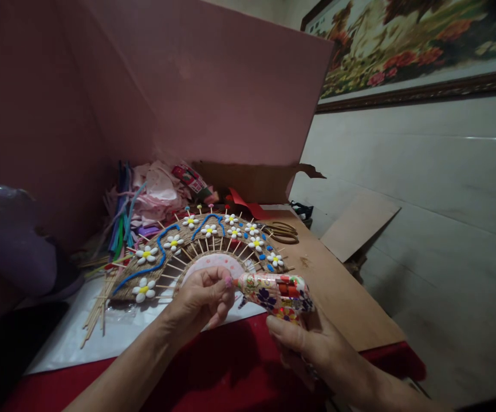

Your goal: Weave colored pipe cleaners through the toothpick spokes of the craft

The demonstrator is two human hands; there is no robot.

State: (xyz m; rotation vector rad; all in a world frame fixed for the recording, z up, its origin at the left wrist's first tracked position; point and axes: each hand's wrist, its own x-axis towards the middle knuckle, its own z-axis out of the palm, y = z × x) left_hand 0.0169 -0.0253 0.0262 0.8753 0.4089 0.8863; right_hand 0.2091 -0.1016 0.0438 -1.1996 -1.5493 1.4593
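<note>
My right hand (302, 343) is wrapped round the handle of a glue gun (276, 294) patterned with colourful flowers, its nozzle pointing left. Against that nozzle, my left hand (207, 294) pinches a small pink pom-pom (228, 281) between thumb and finger. Just behind both hands lies a fan-shaped craft (162, 243) of twine woven over thin wooden sticks. White daisies with yellow centres, blue wavy strips and blue dots decorate it. Small coloured balls tip several sticks along its top. A pale pink half-round piece (213, 264) fills its inner arc, partly hidden by my left hand.
Scissors (283, 232) lie on a brown board (346, 297) at the right. Loose sticks (97, 312) rest on a white sheet (65, 343) at the left. Pipe cleaners (123, 214) and crumpled pink material (160, 186) are heaped behind. A red cloth (213, 366) covers the front.
</note>
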